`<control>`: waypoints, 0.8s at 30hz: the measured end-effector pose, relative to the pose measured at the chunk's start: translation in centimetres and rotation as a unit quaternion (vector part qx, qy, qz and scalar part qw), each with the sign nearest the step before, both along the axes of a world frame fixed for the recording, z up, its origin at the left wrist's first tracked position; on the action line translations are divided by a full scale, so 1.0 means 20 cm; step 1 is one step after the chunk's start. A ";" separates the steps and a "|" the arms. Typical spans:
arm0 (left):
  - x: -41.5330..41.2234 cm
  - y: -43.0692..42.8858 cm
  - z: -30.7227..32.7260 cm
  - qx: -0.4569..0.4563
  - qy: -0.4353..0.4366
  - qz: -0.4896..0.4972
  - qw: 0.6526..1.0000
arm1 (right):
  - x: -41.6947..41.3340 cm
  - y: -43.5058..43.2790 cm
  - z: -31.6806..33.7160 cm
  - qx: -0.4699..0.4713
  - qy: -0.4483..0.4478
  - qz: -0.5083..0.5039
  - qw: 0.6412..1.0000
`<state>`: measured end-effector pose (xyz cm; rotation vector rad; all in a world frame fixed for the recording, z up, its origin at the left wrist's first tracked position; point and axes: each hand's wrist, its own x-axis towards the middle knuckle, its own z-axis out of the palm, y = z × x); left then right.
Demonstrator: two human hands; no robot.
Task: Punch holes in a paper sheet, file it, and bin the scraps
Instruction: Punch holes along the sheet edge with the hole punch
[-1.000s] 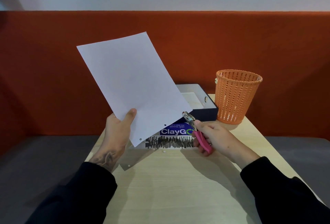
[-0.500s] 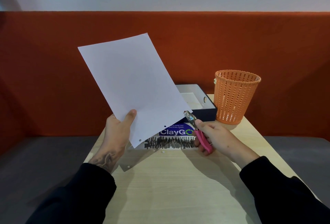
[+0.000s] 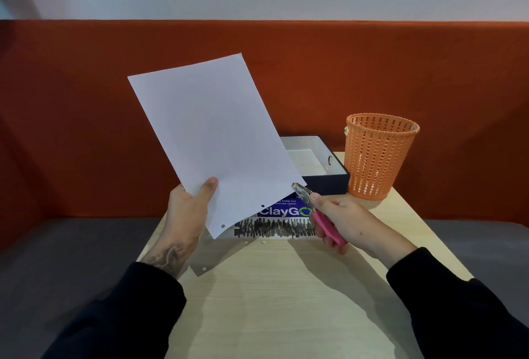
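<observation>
Paper (image 3: pixel 217 141) is up in the air over the table (image 3: pixel 286 301), tilted, white sheet w/ 2 punched holes showing along its lower edge. Left hand (image 3: pixel 186 212) has it pinched at the bottom left corner, thumb on the front and fingers behind, so closed on the sheet. Right hand (image 3: pixel 343 221) is wrapped tight around the pink handles of the punch (image 3: pixel 312 207), and the metal head sits right at the sheet's lower right corner, looks like it's touching the edge but can't tell if it's actually biting down. Behind the sheet there's a dark box (image 3: pixel 323 167) w/ a white inside, open top, partly hidden by the paper. Orange bin (image 3: pixel 378 155) stands just right of the box, upright, near the far right corner of the table. A blue sign (image 3: pixel 283 211) reading "ClayGO" lies flat btwn the hands. Couple of tiny white scraps (image 3: pixel 264 242) on the table just below the sign. Both sleeves are black.
</observation>
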<state>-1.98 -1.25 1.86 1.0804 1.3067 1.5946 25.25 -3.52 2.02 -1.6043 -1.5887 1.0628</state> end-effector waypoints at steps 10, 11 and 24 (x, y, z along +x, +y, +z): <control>-0.12 -0.04 0.04 -0.033 0.074 -0.027 0.996 | -0.08 -0.02 0.02 -0.115 -0.030 0.022 0.993; -0.12 -0.04 0.04 -0.033 0.079 -0.027 0.996 | -0.09 -0.02 0.03 -0.123 -0.032 0.021 0.992; -0.11 -0.06 0.05 -0.032 0.093 -0.025 0.995 | -0.09 0.01 0.04 -0.131 -0.103 0.040 0.985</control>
